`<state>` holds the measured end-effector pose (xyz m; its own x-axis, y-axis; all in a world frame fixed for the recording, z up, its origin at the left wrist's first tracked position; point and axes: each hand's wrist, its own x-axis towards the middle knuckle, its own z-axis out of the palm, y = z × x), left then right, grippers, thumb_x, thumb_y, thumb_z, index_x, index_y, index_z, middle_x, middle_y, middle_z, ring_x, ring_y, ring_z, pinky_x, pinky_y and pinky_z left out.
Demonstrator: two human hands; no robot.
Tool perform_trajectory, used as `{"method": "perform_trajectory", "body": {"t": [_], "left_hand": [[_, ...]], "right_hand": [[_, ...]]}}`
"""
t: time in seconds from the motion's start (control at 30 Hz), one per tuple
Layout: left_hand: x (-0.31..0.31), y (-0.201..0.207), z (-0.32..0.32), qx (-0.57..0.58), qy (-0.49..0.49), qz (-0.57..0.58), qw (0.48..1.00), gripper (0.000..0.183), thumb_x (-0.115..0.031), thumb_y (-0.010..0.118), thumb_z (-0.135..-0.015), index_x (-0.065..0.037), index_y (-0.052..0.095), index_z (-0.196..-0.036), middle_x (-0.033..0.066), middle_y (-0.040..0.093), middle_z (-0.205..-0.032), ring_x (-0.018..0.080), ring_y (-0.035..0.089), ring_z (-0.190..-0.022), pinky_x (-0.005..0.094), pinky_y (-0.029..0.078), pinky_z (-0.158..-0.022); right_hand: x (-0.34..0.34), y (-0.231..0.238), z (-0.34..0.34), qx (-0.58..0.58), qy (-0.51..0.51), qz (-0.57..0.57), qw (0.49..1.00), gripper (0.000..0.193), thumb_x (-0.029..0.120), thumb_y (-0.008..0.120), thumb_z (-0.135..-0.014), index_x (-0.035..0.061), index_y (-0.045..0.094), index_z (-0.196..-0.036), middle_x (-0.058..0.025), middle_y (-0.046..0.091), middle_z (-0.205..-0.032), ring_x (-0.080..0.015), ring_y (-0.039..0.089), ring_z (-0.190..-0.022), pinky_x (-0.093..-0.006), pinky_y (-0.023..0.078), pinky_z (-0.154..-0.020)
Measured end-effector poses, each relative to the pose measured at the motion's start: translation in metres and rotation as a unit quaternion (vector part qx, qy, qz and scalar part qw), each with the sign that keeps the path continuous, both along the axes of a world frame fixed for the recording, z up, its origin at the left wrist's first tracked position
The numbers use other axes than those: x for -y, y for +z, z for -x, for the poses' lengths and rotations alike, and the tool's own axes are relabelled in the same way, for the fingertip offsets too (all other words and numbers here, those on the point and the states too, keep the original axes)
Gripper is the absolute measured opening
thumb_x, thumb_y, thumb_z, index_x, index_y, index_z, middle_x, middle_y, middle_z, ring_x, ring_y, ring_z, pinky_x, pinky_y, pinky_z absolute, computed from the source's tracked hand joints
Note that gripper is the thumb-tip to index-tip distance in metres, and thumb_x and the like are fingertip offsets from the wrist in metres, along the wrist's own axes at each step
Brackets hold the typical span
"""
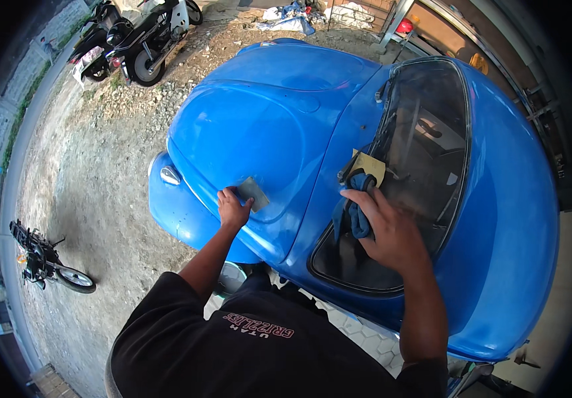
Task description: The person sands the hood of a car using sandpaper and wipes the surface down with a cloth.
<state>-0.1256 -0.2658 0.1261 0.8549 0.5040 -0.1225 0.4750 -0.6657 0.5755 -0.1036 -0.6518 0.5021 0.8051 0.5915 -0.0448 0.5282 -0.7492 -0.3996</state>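
My left hand [233, 211] is closed on a small grey-green rectangular sheet [257, 196], which looks like sandpaper, at the near side of the blue car's rounded front lid [253, 126]. Closer to the windshield [425, 126], my right hand [393, 232] grips a bunched dark blue cloth [359, 212], part of it hanging down. A yellowish sheet [371, 166] shows just beyond the cloth, by the lower windshield edge; whether my fingers also hold it, I cannot tell.
A pale bucket [231, 278] stands on the ground below the front fender [180, 212]. One motorcycle [51, 260] is at the left, and others [147, 50] stand at the far left. A metal-framed structure [471, 40] borders the car's far right.
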Motion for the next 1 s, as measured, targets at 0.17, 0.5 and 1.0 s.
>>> {"method": "perform_trajectory", "body": {"t": [0.17, 0.5, 1.0], "left_hand": [[-0.009, -0.020, -0.021, 0.026, 0.039, 0.082, 0.995, 0.062, -0.018, 0.092, -0.092, 0.004, 0.057, -0.139, 0.0248, 0.066, -0.141, 0.0451, 0.065, -0.138, 0.0533, 0.056, -0.119], [0.098, 0.085, -0.057, 0.224, -0.054, 0.240, 0.943, 0.040, 0.002, 0.079, -0.107, -0.002, 0.060, -0.142, 0.0161, 0.072, -0.132, 0.0283, 0.084, -0.115, 0.0421, 0.068, -0.096], [0.174, 0.210, 0.064, 0.065, -0.171, 0.778, 0.601, 0.108, -0.092, 0.030, -0.118, -0.009, 0.042, -0.185, 0.0133, 0.054, -0.184, 0.0282, 0.053, -0.170, 0.0515, 0.044, -0.139]], "right_hand": [[-0.003, -0.005, -0.001, 0.004, 0.014, -0.014, 1.000, 0.101, 0.003, 0.093, -0.087, 0.0208, 0.050, -0.178, -0.0215, 0.071, -0.135, -0.0442, 0.083, -0.105, -0.0540, 0.070, -0.090], [-0.002, 0.002, 0.002, 0.115, 0.004, -0.113, 0.987, 0.090, 0.008, 0.094, -0.088, 0.0158, 0.056, -0.169, -0.0218, 0.073, -0.135, -0.0440, 0.084, -0.107, -0.0528, 0.071, -0.092], [-0.008, -0.007, 0.014, 0.022, -0.046, -0.115, 0.992, 0.076, 0.013, 0.096, -0.092, 0.0084, 0.062, -0.160, -0.0247, 0.073, -0.140, -0.0498, 0.076, -0.133, -0.0583, 0.065, -0.106]]}}
